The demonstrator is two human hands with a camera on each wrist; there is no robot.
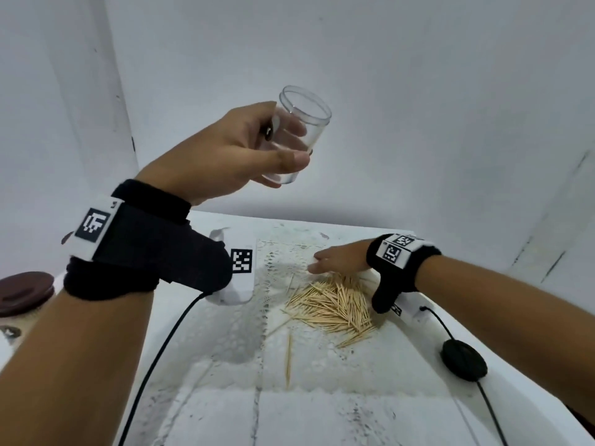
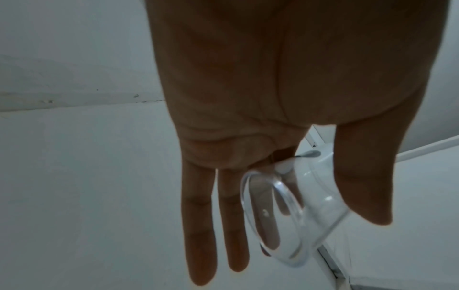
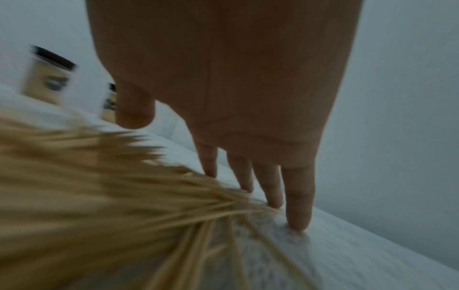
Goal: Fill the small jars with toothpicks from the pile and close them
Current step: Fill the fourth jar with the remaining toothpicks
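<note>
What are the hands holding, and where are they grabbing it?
The left hand holds a clear empty jar in the air, gripped round its side between thumb and fingers. The right hand holds nothing; its straight fingers rest by the toothpick pile.

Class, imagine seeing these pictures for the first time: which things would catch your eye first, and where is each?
The clear empty jar stands out first, raised high in the left hand, gripped between thumb and fingers. Next comes the pale toothpick pile on the white table, with the right hand reaching flat over its far edge, fingertips on the surface.

left hand [image 1: 238, 146] raised (gripping), right hand [image 1: 338, 260] flat
</note>
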